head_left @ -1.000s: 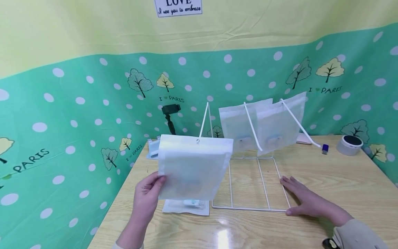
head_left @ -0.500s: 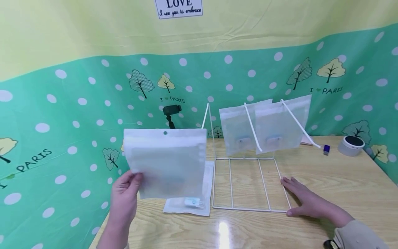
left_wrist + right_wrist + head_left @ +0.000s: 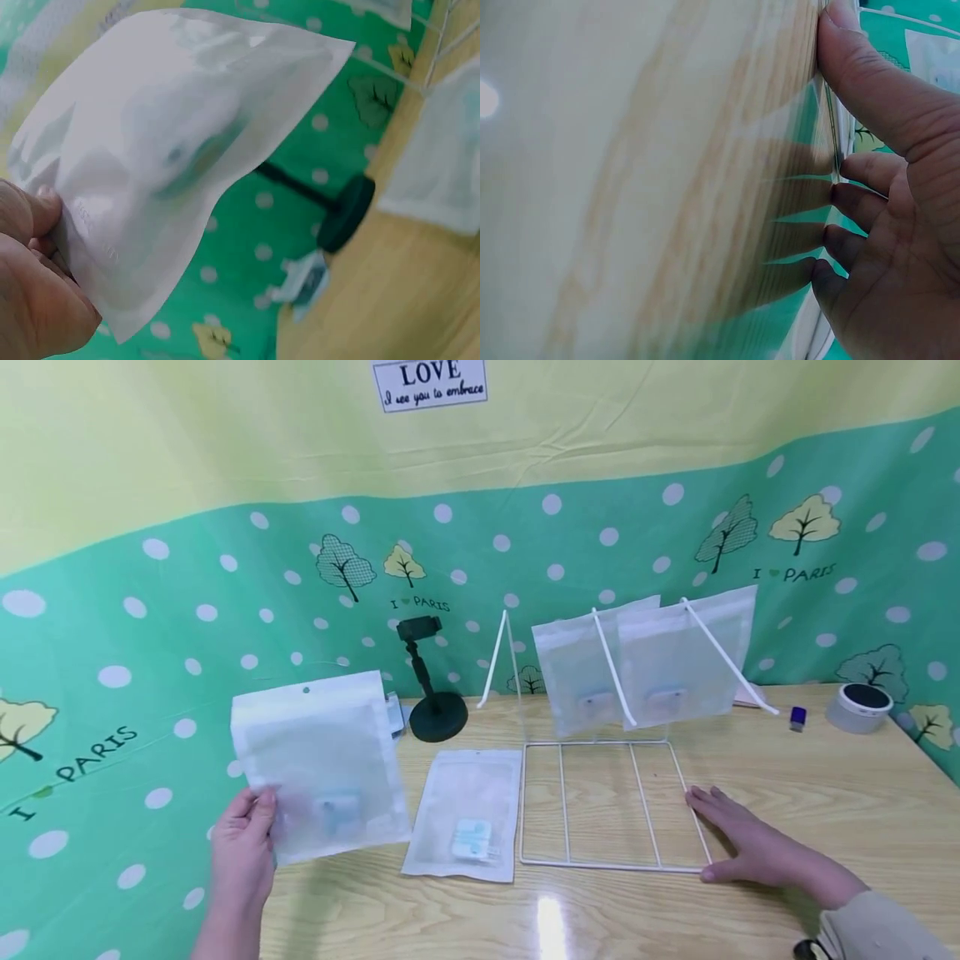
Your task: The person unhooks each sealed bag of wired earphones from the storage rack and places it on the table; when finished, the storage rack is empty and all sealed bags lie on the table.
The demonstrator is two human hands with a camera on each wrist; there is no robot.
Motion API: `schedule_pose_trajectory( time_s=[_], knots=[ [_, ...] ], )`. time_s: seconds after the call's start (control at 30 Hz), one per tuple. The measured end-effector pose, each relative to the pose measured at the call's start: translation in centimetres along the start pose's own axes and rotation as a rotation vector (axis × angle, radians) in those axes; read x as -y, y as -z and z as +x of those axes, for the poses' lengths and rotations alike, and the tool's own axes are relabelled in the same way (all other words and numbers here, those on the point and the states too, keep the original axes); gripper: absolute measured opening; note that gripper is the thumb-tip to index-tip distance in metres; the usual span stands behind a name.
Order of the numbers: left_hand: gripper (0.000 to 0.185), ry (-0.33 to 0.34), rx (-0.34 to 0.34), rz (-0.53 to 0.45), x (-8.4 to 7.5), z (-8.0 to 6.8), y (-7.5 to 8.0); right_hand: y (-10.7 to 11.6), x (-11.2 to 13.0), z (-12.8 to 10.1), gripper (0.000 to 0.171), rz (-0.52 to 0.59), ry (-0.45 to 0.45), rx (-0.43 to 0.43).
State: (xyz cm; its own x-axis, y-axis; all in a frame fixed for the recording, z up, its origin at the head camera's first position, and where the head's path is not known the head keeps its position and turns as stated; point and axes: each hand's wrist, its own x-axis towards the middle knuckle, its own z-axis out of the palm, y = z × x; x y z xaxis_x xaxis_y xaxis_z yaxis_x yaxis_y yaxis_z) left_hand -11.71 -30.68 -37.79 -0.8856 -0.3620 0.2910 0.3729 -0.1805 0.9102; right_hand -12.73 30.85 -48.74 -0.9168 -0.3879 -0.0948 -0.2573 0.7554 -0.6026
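Note:
My left hand (image 3: pixel 243 856) pinches the left edge of a white translucent zip pouch (image 3: pixel 318 768), holding it up over the table's left side. A small hang hole pierces its top, and a pale blue and white item shows faintly inside. In the left wrist view, thumb and fingers hold the pouch (image 3: pixel 172 127) by its edge. A second pouch (image 3: pixel 472 793) lies flat beside the white wire rack (image 3: pixel 611 866). My right hand (image 3: pixel 757 847) rests on the table, fingers spread, fingertips touching the rack's right base rail. Two more pouches, one left (image 3: pixel 573 668) and one right (image 3: pixel 690 660), hang from rack prongs.
The rack's left prong (image 3: pixel 492 657) bears no pouch. A black stand (image 3: pixel 438 717) is at the back left, with a pale blue object (image 3: pixel 393 716) partly behind the held pouch. At the back right are a white round device (image 3: pixel 858 708) and a small purple object (image 3: pixel 798 718).
The held pouch has come off the left prong's tip and moved left and slightly down with my left hand, uncovering the flat pouch and black stand. My right hand stays at the rack's base.

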Motion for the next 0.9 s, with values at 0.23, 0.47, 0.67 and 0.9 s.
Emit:
schedule_pose_trajectory(
  time_s=[0.23,0.47,0.67,0.9],
  knots=[
    [0.018,0.221,0.000,0.385,3.2,2.2,4.8,0.0,0.0,-0.1,0.110,-0.007,0.013,-0.023],
    [0.061,0.479,0.136,0.715,6.5,4.5,7.7,0.0,0.1,-0.1,0.110,-0.019,-0.003,0.000],
    [0.059,0.544,0.195,0.773,9.3,5.5,8.5,-0.1,0.2,-0.1,0.108,-0.020,-0.002,0.014],
    [0.055,0.526,0.206,0.872,11.1,6.1,7.1,0.0,0.3,0.0,0.109,-0.007,-0.032,0.018]
  ],
)
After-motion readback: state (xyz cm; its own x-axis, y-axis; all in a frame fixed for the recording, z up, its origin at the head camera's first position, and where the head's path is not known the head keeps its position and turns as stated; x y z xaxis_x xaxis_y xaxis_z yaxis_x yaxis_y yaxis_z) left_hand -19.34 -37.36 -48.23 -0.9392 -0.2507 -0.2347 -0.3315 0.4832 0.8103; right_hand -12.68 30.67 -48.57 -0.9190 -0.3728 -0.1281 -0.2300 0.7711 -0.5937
